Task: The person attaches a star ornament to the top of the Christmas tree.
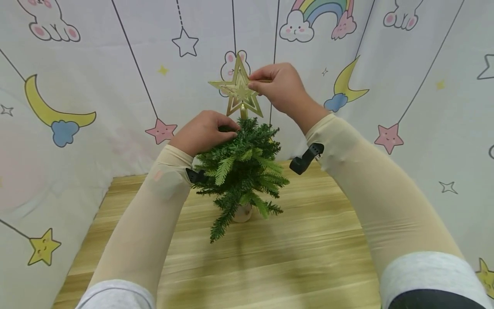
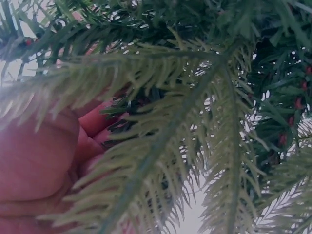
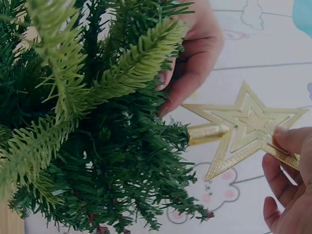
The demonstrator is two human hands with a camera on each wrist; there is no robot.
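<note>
A gold star tree topper point(image 1: 241, 88) stands upright at the tip of a small artificial Christmas tree point(image 1: 251, 167). In the head view my right hand point(image 1: 283, 88) pinches the star's right point between thumb and fingers. The right wrist view shows the star's gold tube point(image 3: 207, 134) fitted over the end of the top branch. Just below the topper, my left hand point(image 1: 206, 132) grips the tree's upper branches, thumb and fingers curled in among the needles. Light green sprigs point(image 2: 161, 141) partly cover the left hand in the left wrist view.
The tree stands on a pale round base point(image 1: 243, 213) on a wood-grain table point(image 1: 270, 262). Close behind hangs a white curtain point(image 1: 127, 77) printed with stars, moons and rabbits. A black wrist strap point(image 1: 306, 159) hangs at the right forearm.
</note>
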